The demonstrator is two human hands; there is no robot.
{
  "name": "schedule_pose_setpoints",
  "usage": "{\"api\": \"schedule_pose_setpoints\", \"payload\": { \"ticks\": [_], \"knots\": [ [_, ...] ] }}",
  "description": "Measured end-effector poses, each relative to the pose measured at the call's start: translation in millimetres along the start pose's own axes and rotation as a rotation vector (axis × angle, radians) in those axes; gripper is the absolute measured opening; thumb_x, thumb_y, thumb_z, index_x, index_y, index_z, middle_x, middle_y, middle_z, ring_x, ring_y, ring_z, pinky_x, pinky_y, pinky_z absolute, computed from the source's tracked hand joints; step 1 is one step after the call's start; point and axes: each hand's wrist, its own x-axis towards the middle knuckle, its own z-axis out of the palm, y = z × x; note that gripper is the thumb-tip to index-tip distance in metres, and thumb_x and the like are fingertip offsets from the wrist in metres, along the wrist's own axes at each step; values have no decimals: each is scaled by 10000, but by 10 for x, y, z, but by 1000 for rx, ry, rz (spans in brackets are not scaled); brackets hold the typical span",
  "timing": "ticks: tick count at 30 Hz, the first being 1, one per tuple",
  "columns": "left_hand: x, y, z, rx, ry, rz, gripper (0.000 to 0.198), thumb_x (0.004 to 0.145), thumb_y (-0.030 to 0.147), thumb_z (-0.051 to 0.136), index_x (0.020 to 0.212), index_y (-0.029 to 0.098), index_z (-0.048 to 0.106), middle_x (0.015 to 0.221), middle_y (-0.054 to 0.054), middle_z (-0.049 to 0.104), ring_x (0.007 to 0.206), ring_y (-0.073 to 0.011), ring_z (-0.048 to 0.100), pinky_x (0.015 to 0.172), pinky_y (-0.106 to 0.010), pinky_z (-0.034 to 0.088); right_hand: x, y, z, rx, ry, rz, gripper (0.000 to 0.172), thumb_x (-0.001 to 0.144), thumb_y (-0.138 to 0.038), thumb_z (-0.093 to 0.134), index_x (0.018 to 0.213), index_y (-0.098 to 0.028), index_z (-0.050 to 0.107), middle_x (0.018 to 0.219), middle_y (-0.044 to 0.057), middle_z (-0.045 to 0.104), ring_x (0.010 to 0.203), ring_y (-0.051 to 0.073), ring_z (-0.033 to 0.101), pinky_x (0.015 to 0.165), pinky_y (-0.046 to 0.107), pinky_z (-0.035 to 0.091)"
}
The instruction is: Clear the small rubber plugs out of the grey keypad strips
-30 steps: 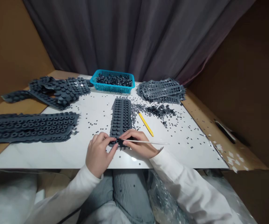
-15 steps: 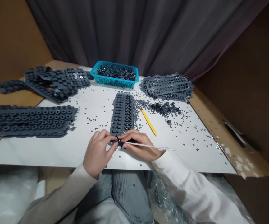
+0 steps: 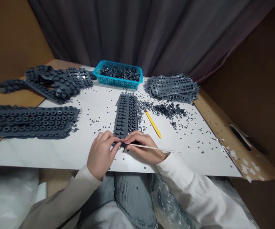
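A dark grey rubber strip (image 3: 126,114) studded with round buttons lies lengthwise on the white table (image 3: 56,149). My left hand (image 3: 103,154) pinches the strip's near end with curled fingers. My right hand (image 3: 143,148) rests beside it, fingers closed round a thin white stick (image 3: 151,147) whose tip meets the strip's near edge between my two hands.
A blue basket (image 3: 118,75) of loose dark pieces stands at the back. Stacks of rubber strips lie far left (image 3: 30,122), back left (image 3: 56,82) and back right (image 3: 173,88). A yellow stick (image 3: 153,124), a pile of pieces (image 3: 169,110) and scattered crumbs cover the middle.
The view has tipped down a little, so the table's things sit higher in frame. Both hands stay at the strip's near end with only slight finger movement.
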Motion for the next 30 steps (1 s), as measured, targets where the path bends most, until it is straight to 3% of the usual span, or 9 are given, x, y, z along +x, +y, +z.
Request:
{"api": "schedule_pose_setpoints", "payload": {
  "ticks": [21,30],
  "knots": [
    [12,10,1,17,23,-11,132,888,242,538,855,177,649,852,-41,559,825,-212,494,752,-358,431,24,-48,-38,-11,-39,34,166,879,-350,604,914,-196,654,991,94,720,977,200,622,873,391,496],
    [12,2,5,18,11,-8,145,894,248,524,867,180,649,859,-44,561,828,-208,486,764,-364,436,4,-10,-11,-77,-50,-35,184,896,-372,575,930,-203,639,976,80,720,964,196,601,852,376,499]
  ]
}}
